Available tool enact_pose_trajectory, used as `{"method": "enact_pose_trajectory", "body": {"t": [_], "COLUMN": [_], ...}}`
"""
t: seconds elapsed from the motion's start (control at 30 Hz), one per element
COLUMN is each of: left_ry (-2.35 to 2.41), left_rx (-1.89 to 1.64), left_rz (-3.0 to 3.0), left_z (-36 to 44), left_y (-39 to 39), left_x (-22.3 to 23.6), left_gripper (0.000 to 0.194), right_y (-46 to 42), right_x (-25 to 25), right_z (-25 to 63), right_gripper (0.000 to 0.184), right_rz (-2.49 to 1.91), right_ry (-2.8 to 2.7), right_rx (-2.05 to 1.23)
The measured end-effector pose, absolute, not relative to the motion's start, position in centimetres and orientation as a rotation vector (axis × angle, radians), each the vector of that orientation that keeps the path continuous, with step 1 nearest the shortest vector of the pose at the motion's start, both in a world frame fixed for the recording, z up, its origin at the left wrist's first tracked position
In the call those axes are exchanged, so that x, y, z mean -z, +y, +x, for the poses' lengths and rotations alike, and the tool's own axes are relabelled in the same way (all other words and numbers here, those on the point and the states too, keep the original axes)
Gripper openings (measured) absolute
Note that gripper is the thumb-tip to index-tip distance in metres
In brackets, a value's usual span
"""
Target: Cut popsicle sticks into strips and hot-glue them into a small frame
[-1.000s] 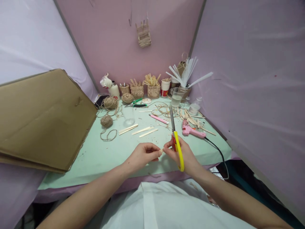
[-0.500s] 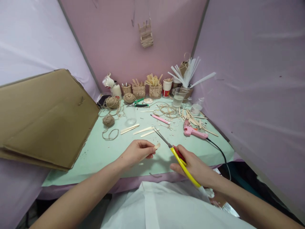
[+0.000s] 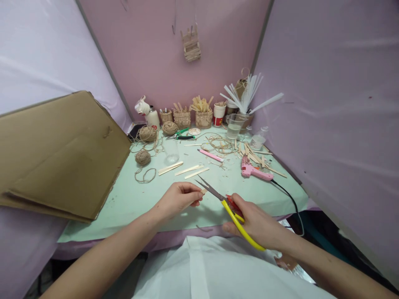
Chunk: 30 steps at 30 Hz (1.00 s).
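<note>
The left hand (image 3: 181, 196) pinches a small wood piece (image 3: 203, 191). At three o'clock, the right hand (image 3: 254, 219) grips scissors (image 3: 223, 200), blades parted just beside it. That snip looks undone (I think). Long sticks (image 3: 188, 170) wait, seemingly uncut, at twelve o'clock on the worktop (image 3: 121, 207).

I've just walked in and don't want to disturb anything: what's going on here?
A person's left hand pinches a small wooden stick piece. The right hand holds yellow-handled scissors, blades parted close to that piece; whether they touch it is unclear. Flat craft sticks lie on the table beyond, with a pink glue gun to the right.
</note>
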<state>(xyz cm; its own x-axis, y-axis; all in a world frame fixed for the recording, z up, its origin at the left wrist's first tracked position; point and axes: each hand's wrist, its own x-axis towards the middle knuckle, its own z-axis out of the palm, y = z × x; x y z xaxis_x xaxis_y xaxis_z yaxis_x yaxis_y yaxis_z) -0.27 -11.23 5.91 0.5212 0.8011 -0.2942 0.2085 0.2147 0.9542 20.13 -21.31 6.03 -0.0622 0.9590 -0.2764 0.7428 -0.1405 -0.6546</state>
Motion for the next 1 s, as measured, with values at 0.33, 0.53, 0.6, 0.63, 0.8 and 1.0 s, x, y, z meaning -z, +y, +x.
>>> {"method": "enact_pose_trajectory", "body": {"t": [0.33,0.53,0.6,0.63,0.8,1.0], "left_ry": [0.988,1.013,1.007,1.0,0.98,0.932], "left_rx": [-0.507,-0.475,-0.463,-0.457,-0.391,-0.285], "left_rz": [1.327,1.374,1.392,1.397,1.403,1.424], "left_z": [-0.4,-0.4,-0.5,-0.6,-0.9,-0.9], "left_y": [-11.5,-11.6,-11.5,-11.5,-11.4,-11.8], "left_x": [-5.8,-5.8,-5.5,-5.4,-5.1,-6.0], "left_gripper": [0.016,0.017,0.018,0.017,0.018,0.015], "right_y": [-21.4,-21.5,-21.6,-21.7,-22.1,-23.1], "right_x": [-6.2,-6.4,-6.3,-6.2,-5.9,-6.0], "right_z": [20.0,19.9,20.0,20.1,20.6,20.8], "right_gripper": [0.042,0.042,0.042,0.042,0.038,0.021], "right_rz": [-1.945,-1.966,-1.963,-1.959,-1.959,-1.912], "right_ry": [-1.844,-1.835,-1.842,-1.85,-1.893,-1.897], "right_rx": [-1.008,-1.015,-1.017,-1.015,-1.009,-1.111]}}
